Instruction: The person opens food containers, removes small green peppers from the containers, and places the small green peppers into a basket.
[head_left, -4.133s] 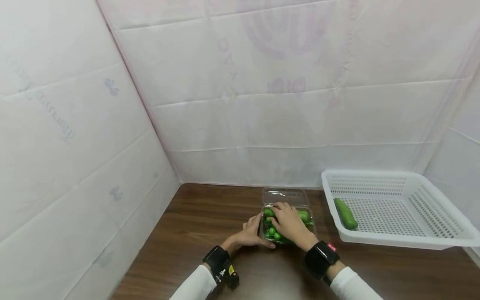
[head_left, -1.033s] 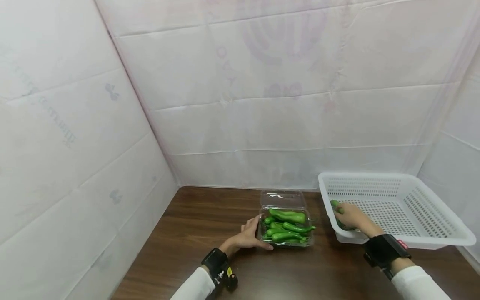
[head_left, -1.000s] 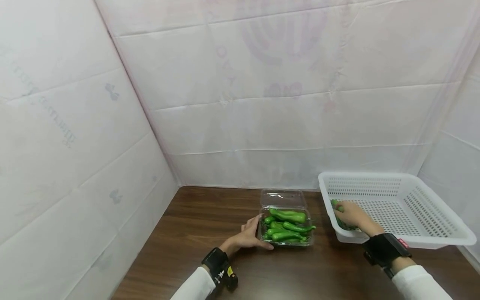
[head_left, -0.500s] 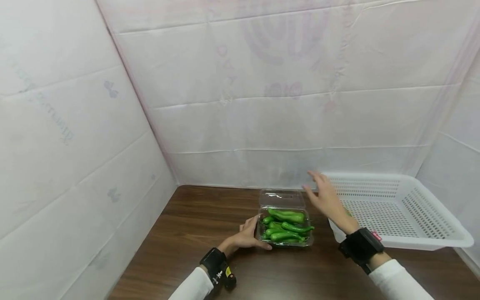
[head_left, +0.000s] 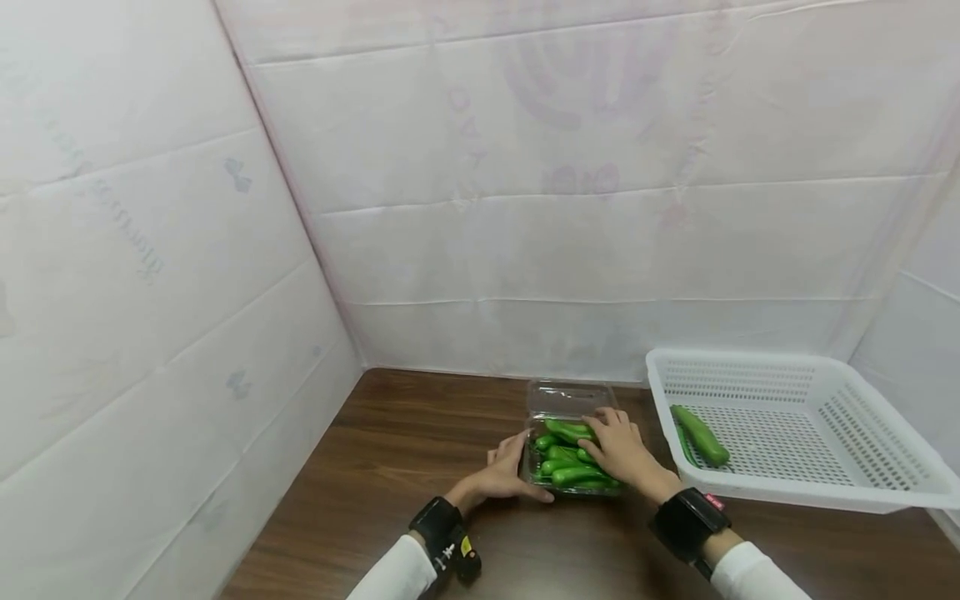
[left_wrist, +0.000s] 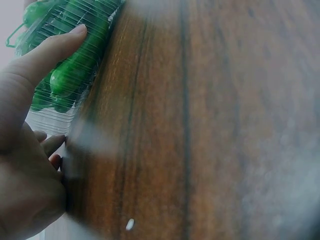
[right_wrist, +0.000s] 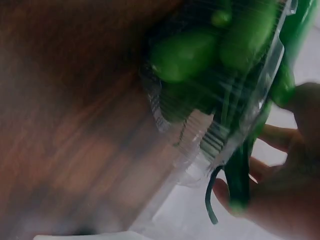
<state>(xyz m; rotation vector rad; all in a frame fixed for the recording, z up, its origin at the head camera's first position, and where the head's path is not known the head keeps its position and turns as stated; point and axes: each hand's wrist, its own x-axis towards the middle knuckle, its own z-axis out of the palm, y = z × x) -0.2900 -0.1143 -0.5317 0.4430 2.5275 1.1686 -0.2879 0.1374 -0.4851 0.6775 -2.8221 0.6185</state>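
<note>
A clear plastic container (head_left: 588, 490), its hinged lid (head_left: 570, 402) folded back, holds several green peppers (head_left: 573, 476) in the head view. My left hand (head_left: 501, 477) grips its near left corner; the left wrist view shows the thumb (left_wrist: 55, 52) along the ribbed wall. At the right side, my right hand (head_left: 621, 448) reaches over the rim and holds a pepper among the others. In the right wrist view, fingers (right_wrist: 272, 137) lie around a dark green pepper (right_wrist: 237, 177) with a hanging stem. My palm hides part of the peppers.
A white perforated basket (head_left: 795, 492) stands to the right. Along its left side lie a thick green pepper (head_left: 702, 437) and a slimmer pepper (head_left: 684, 446). White sheeting (head_left: 480, 250) walls off the back and sides of the brown wooden table (head_left: 405, 425).
My right hand has gone from the basket back to the container, leaving a second pepper in the basket. My left hand has stayed at the container's corner.
</note>
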